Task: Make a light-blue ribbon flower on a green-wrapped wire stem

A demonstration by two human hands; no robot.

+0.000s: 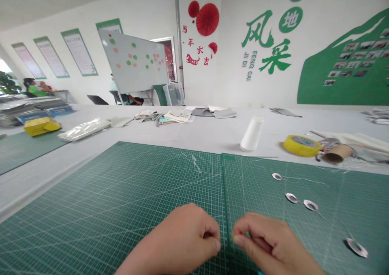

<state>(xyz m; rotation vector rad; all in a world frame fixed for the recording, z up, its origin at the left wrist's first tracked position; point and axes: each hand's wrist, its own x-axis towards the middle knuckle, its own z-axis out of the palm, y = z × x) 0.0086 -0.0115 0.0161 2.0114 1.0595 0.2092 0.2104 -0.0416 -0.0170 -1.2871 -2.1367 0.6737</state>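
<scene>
My left hand (191,238) is closed in a pinch above the left green cutting mat (127,194), near its right edge. Across a small gap, my right hand (267,238) also pinches thumb against fingers, over the right cutting mat (252,181). Whatever the fingertips hold, if anything, is too fine to make out. To the right lie several pale oval rings with threads, among them a far ring (276,177), a middle ring (310,205) and a near ring (357,247). Loose white thread (196,163) lies on the left mat's far part.
Beyond the mats stand a white thread cone (253,134), a yellow tape roll (302,145) and a cardboard tube (338,153). Fabric scraps (176,115) lie farther back. At left are a yellow box (42,126), a plastic-wrapped packet (85,129) and stacked cloth (18,108). People sit in the background.
</scene>
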